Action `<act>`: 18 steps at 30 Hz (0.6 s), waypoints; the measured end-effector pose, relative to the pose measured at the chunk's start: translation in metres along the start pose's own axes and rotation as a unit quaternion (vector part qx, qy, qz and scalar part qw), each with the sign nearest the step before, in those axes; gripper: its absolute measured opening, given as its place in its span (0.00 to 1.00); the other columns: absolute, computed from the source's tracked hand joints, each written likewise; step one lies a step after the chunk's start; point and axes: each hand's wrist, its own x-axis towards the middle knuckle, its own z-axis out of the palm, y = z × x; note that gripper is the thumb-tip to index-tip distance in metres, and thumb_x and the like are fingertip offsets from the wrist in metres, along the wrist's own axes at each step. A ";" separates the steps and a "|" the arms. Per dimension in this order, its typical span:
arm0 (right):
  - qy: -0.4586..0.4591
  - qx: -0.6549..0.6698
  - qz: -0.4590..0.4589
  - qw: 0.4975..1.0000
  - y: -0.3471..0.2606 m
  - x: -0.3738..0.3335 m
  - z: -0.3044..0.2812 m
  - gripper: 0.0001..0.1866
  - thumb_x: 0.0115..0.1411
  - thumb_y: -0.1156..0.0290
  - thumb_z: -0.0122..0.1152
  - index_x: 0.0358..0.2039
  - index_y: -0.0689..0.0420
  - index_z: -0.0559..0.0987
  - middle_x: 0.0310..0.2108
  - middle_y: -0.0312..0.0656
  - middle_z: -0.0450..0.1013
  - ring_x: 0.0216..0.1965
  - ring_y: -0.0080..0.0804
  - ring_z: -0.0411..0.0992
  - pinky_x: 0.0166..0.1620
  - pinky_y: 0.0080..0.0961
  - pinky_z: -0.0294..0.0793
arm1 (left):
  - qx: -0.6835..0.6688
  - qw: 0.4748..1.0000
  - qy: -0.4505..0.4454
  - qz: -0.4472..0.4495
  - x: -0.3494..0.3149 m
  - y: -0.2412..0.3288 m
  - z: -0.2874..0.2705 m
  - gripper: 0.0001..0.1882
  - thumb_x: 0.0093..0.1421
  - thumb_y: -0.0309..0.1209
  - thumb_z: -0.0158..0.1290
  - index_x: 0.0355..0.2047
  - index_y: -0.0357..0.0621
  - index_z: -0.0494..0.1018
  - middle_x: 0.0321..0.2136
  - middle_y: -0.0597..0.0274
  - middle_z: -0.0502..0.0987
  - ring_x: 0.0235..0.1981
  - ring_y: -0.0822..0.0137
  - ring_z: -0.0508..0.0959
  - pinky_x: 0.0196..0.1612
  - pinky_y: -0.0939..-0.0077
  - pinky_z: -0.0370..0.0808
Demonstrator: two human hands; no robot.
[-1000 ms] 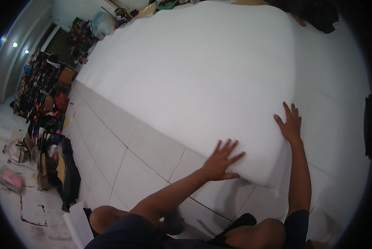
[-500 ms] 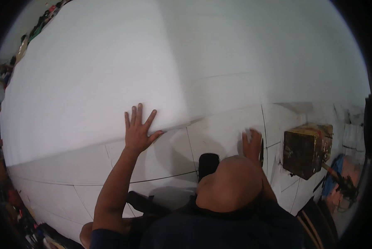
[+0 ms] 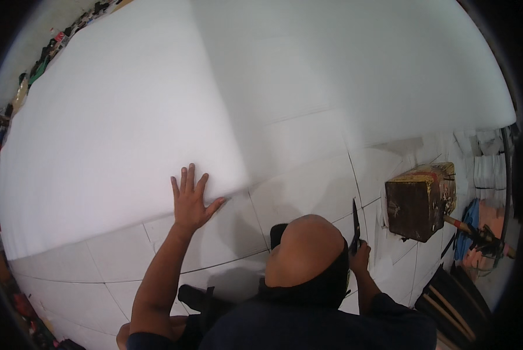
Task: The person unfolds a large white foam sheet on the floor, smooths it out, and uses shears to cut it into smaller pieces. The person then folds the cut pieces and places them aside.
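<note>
Head: plain white sheet [image 3: 116, 128]

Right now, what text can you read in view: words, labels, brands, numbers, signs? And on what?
None readable.
White sheet under the left hand: no print visible.
Dark tool in the right hand: no lettering discernible.
Brown, yellow-edged box: any print too blurred.
Clutter at upper left: too small.

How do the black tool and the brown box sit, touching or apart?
Apart: the head view shows white floor between the black tool and the brown box.
</note>
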 end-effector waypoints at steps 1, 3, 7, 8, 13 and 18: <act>0.004 0.008 -0.016 1.000 0.004 0.000 0.000 0.22 0.52 0.72 0.66 0.47 0.64 0.73 0.47 0.56 0.69 0.50 0.55 0.69 0.55 0.47 0.69 | -0.014 0.999 0.004 -0.035 0.003 0.004 0.006 0.41 0.58 0.62 0.55 0.60 0.40 0.69 0.67 0.36 0.57 0.70 0.37 0.53 0.68 0.29 0.42; -0.017 -0.019 -0.029 0.999 0.001 0.005 0.000 0.23 0.51 0.69 0.68 0.47 0.64 0.73 0.46 0.55 0.70 0.50 0.55 0.70 0.55 0.47 0.69 | -0.035 0.994 0.018 -0.104 0.015 0.013 0.013 0.41 0.58 0.61 0.55 0.59 0.39 0.69 0.66 0.35 0.59 0.69 0.37 0.54 0.67 0.28 0.43; -0.034 -0.035 0.020 0.999 0.010 -0.001 0.006 0.22 0.49 0.66 0.70 0.43 0.63 0.76 0.42 0.54 0.73 0.47 0.55 0.72 0.53 0.46 0.71 | -0.021 0.984 0.055 -0.170 0.037 0.038 0.010 0.40 0.56 0.59 0.58 0.62 0.45 0.67 0.59 0.39 0.63 0.64 0.41 0.59 0.64 0.23 0.45; -0.015 -0.002 0.034 0.999 0.009 0.004 0.009 0.22 0.48 0.66 0.70 0.42 0.63 0.77 0.40 0.54 0.74 0.45 0.56 0.73 0.52 0.46 0.72 | -0.014 0.984 0.056 -0.167 0.039 0.041 0.010 0.41 0.57 0.57 0.58 0.65 0.48 0.65 0.57 0.41 0.63 0.62 0.43 0.59 0.63 0.22 0.45; -0.202 0.250 0.059 0.945 -0.094 0.000 -0.039 0.25 0.50 0.63 0.69 0.45 0.65 0.77 0.40 0.49 0.78 0.43 0.41 0.77 0.47 0.33 0.76 | 0.035 0.984 0.016 -0.173 0.043 0.038 0.012 0.43 0.61 0.58 0.51 0.70 0.48 0.56 0.67 0.37 0.54 0.70 0.38 0.50 0.65 0.23 0.39; -0.366 0.381 0.039 0.848 -0.185 -0.027 -0.043 0.24 0.58 0.61 0.64 0.49 0.64 0.72 0.45 0.48 0.76 0.46 0.33 0.74 0.48 0.26 0.73 | 0.059 0.988 0.010 -0.141 0.039 0.030 0.037 0.42 0.63 0.58 0.48 0.71 0.49 0.54 0.72 0.40 0.46 0.73 0.41 0.45 0.68 0.29 0.38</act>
